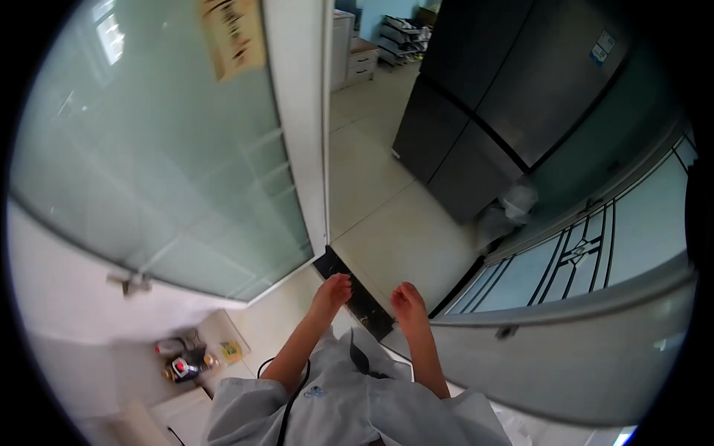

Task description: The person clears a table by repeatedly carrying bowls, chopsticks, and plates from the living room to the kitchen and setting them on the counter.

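Observation:
My left hand [335, 290] is held out in front of my body, above the dark door sill [353, 290]. Its fingers are half bent and loose, and nothing shows in it. On the other side of the sill, my right hand [407, 300] is raised at about the same height. Its fingers are also loosely bent, with nothing visible between them. Neither hand touches the doors. Nearest to my left hand is a frosted glass door [171, 171] with a white frame; a patterned glass door [580, 253] stands to the right of my right hand.
Beyond the sill, a pale tiled floor [372, 178] runs past a dark grey refrigerator [513, 82]. A plastic bag [517, 202] lies beside it. A drawer cabinet [362, 61] and a rack [402, 39] stand farther back. Bottles and packets [186, 364] sit at lower left.

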Available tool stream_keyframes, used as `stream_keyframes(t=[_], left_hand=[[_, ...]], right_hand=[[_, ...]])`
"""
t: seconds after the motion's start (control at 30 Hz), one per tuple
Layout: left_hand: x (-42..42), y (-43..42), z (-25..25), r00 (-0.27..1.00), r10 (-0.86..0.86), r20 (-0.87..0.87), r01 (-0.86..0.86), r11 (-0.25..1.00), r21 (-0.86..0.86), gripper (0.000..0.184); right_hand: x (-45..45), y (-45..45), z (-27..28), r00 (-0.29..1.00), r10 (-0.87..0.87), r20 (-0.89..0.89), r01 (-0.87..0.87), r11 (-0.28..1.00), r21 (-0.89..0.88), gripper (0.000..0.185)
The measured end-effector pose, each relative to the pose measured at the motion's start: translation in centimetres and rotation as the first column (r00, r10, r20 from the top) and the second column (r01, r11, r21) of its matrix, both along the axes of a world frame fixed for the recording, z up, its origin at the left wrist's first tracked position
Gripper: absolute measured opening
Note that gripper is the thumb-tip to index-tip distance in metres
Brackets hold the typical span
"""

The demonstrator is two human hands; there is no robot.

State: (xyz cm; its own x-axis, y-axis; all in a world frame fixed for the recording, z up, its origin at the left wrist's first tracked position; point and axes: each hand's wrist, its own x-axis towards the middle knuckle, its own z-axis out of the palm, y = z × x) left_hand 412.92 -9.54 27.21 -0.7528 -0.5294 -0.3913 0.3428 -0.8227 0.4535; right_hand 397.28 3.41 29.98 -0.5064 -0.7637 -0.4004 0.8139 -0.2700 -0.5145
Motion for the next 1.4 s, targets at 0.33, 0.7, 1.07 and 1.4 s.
stream_keyframes(t=[0.33, 0.7, 1.07, 1.4], left_hand=[[-26.1, -26.8, 4.4, 1.000, 0.023, 0.017, -0.019, 0.980, -0.197, 0.023], [-48.3, -59.2, 8.7, 0.761, 0.582, 0.288, -0.445, 0.790, -0.421, 0.014], [-71.6, -95.2, 7.9, 0.876, 0.423, 0.231, -0.276, 0.833, -0.480, 0.010], [-101.1, -119.9, 9.9, 0.953, 0.113, 0.282, 0.058, 0.845, -0.532, 0.015]], right_hand=[[-22.5, -26.5, 2.8, 0.936, 0.010, -0.351, 0.068, 0.976, 0.208, 0.012], [-50.5, -65.4, 7.7, 0.869, 0.159, -0.468, -0.124, 0.987, 0.105, 0.008], [-74.3, -98.1, 8.3, 0.857, -0.022, -0.515, 0.074, 0.994, 0.081, 0.007], [-99.5, -116.2, 7.4, 0.850, -0.359, -0.386, 0.406, 0.913, 0.045, 0.007]])
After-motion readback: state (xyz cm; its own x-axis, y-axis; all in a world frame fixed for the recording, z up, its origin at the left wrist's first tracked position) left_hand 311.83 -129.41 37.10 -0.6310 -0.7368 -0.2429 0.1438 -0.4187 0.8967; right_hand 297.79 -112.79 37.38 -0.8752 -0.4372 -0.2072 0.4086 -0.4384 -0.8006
